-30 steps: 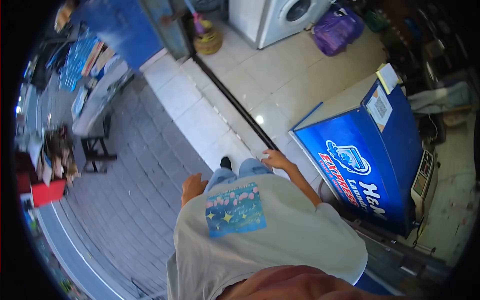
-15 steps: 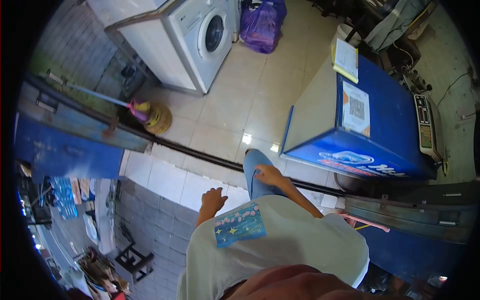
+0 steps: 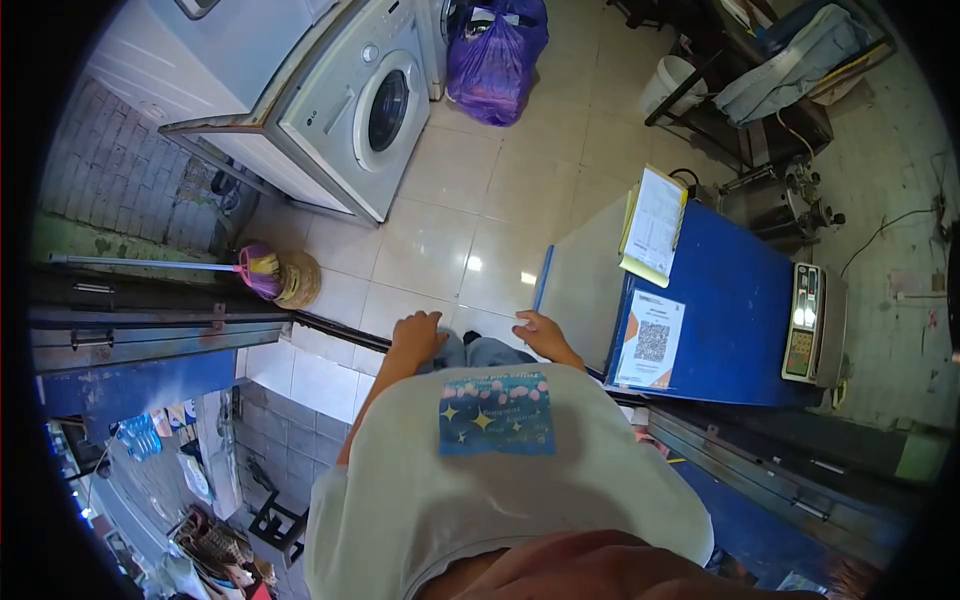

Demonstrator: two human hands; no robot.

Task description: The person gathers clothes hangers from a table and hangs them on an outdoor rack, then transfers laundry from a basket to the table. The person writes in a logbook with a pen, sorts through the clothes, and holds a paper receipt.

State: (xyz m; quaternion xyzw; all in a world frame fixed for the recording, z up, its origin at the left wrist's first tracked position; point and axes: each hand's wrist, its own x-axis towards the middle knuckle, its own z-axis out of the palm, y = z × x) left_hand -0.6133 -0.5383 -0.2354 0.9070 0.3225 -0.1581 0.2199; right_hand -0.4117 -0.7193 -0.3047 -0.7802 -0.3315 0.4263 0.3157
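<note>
My left hand (image 3: 418, 337) hangs in front of my body with its fingers loosely bent and a little apart, holding nothing. To its right, my right hand (image 3: 545, 337) is also bare, its thumb apart from the curled fingers. That hand is nearest the blue-topped counter (image 3: 735, 280), but I see no grip on it. Between the hands are my jeans (image 3: 492, 352), below the hem of my light shirt (image 3: 500, 490) with its blue print.
A front-loading washing machine (image 3: 365, 110) stands ahead left, beside a purple plastic bag (image 3: 497, 65). A broom (image 3: 265, 272) leans near the doorway. On the counter are a clipboard (image 3: 655, 225), a QR code card (image 3: 652, 340) and a scale (image 3: 815, 325). A white bucket (image 3: 672, 88) sits behind.
I have stepped forward over the door track into the tiled room. The counter and washing machine are closer, and both hands have swung to new positions in front of me.
</note>
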